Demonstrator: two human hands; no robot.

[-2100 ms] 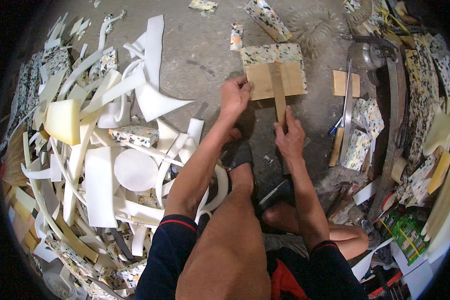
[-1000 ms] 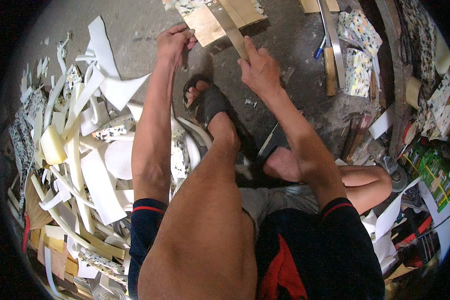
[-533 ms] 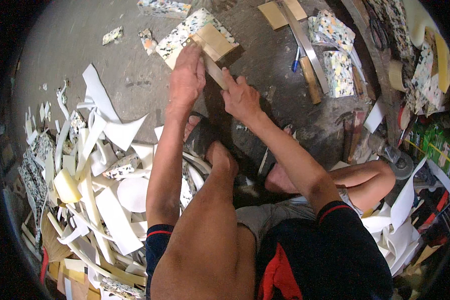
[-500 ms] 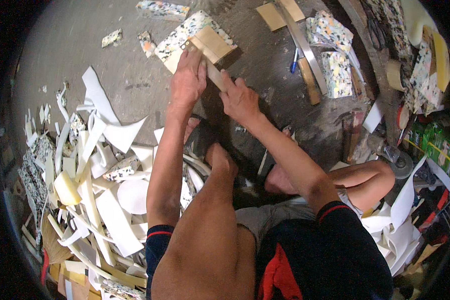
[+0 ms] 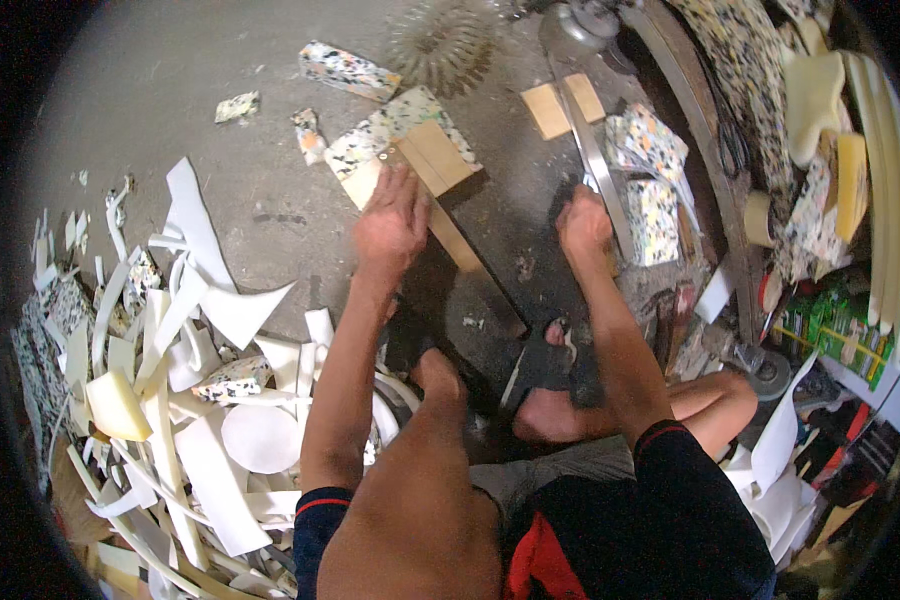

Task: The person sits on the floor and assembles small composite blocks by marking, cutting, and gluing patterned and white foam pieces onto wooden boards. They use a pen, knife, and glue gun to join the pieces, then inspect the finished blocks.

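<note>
My left hand (image 5: 392,222) presses its bunched fingers down on a long flat brown ruler-like strip (image 5: 455,245), which has small brass-coloured dots at its far end. The strip slants across a tan card piece (image 5: 435,160) that lies on a speckled foam block (image 5: 410,115). My right hand (image 5: 585,228) is closed on the floor beside a long knife (image 5: 592,140). Between its fingers shows the white-blue end of a pen (image 5: 590,183); most of the pen is hidden. The knife's handle is largely covered by the hand. Another tan card piece (image 5: 547,110) lies under the blade.
White foam offcuts (image 5: 230,450) are heaped at my left. Speckled foam blocks (image 5: 653,222) lie right of the knife, and another foam block (image 5: 348,70) lies at the far side. A coiled clear hose (image 5: 440,45) and a metal pot-like object (image 5: 582,25) stand farther off.
My right hand has left the strip and moved right, closing at the pen beside the knife. My left hand stays on the strip. The view has shifted, showing more of the far floor.
</note>
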